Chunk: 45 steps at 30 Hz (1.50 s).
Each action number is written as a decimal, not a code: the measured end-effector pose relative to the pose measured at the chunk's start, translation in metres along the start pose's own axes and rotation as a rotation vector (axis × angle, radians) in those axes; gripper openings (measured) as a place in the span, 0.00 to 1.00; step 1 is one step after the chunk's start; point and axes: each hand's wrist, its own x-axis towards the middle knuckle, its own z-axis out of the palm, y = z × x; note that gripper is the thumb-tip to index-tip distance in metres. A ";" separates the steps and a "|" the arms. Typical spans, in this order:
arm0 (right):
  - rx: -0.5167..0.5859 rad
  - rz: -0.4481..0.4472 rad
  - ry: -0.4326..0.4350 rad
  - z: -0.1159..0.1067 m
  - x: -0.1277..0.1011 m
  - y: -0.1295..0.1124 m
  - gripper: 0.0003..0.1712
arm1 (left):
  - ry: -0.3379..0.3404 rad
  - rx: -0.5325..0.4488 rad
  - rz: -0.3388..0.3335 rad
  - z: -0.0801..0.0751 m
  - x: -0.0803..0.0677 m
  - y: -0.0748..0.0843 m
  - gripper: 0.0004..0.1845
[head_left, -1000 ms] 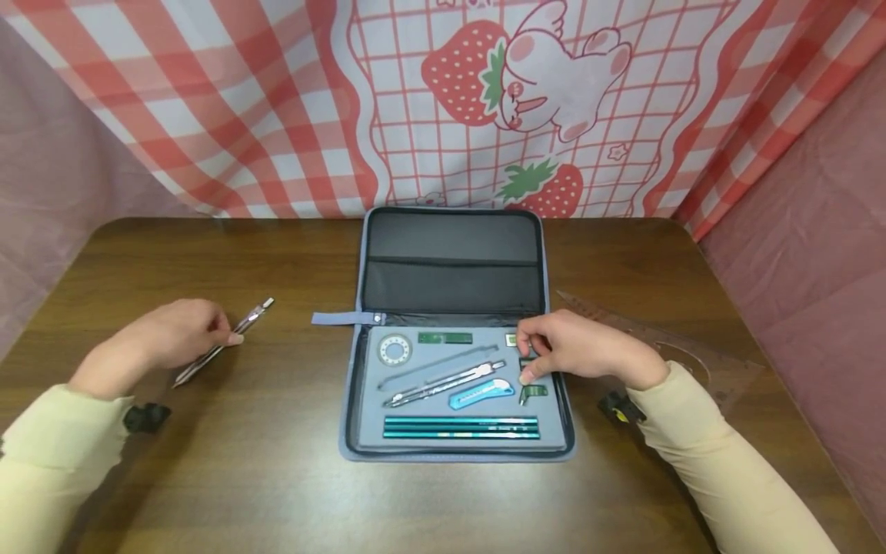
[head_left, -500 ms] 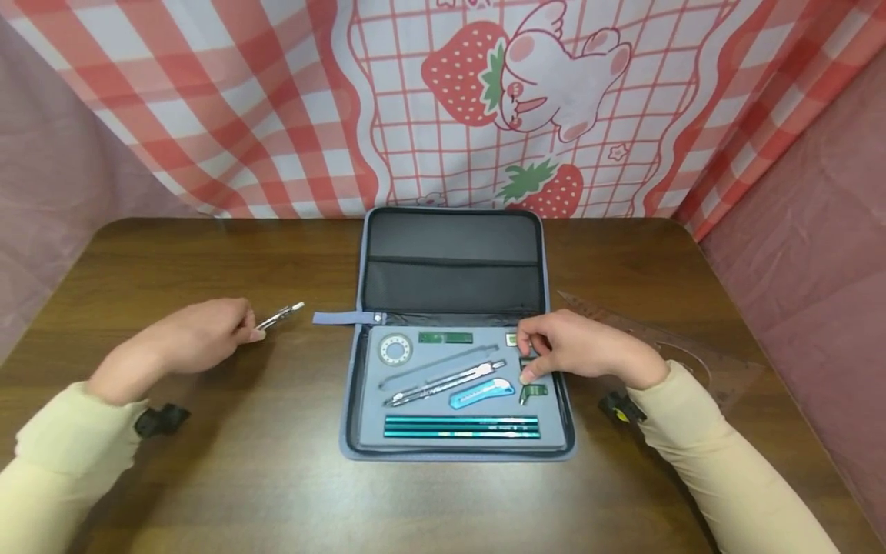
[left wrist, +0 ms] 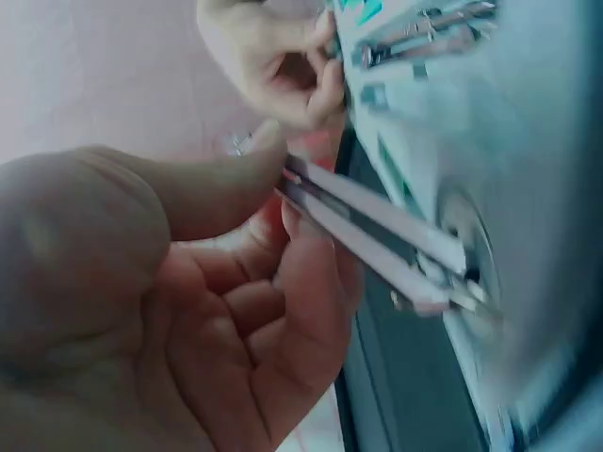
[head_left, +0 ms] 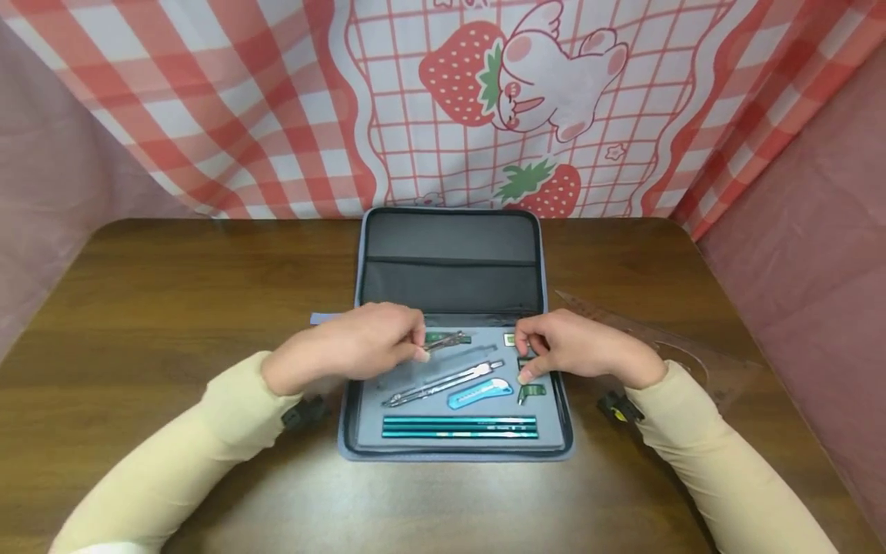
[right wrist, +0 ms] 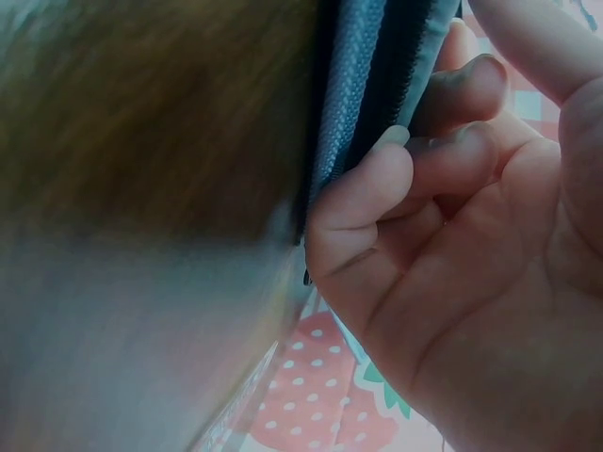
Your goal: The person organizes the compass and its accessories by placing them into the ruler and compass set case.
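My left hand [head_left: 349, 345] pinches a slim metal drawing compass [head_left: 448, 339] between thumb and fingers, over the upper left of the case's grey insert [head_left: 370, 427]. In the left wrist view the compass [left wrist: 382, 231] has its two legs folded together. My right hand [head_left: 584, 346] rests at the insert's right side, fingers loosely bent beside small green pieces [head_left: 531, 391]; the right wrist view shows fingertips at the zipped edge [right wrist: 344, 104]. A second compass [head_left: 443, 385], a blue utility knife [head_left: 479, 392] and several green pencils [head_left: 460, 427] lie in the insert.
The case's dark lid [head_left: 450, 238] stands open at the back. A clear set square [head_left: 657, 338] lies on the wooden table [head_left: 173, 261], partly behind the right forearm. A small white-and-green block [head_left: 510, 339] sits near the right fingers. A checked curtain [head_left: 277, 100] hangs behind.
My left hand has carried the compass rightward from the left of the table to over the case, hiding the round white ring there. The right hand has stayed in place.
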 end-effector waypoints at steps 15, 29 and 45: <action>0.006 0.016 -0.001 0.001 0.001 0.000 0.18 | -0.032 0.200 -0.039 0.030 0.038 0.024 0.11; 0.009 0.018 -0.006 0.001 0.002 0.000 0.18 | 0.008 0.237 -0.025 0.023 0.031 0.018 0.09; 0.004 -0.020 -0.013 -0.002 -0.001 0.001 0.17 | -0.011 0.233 -0.024 0.024 0.034 0.014 0.11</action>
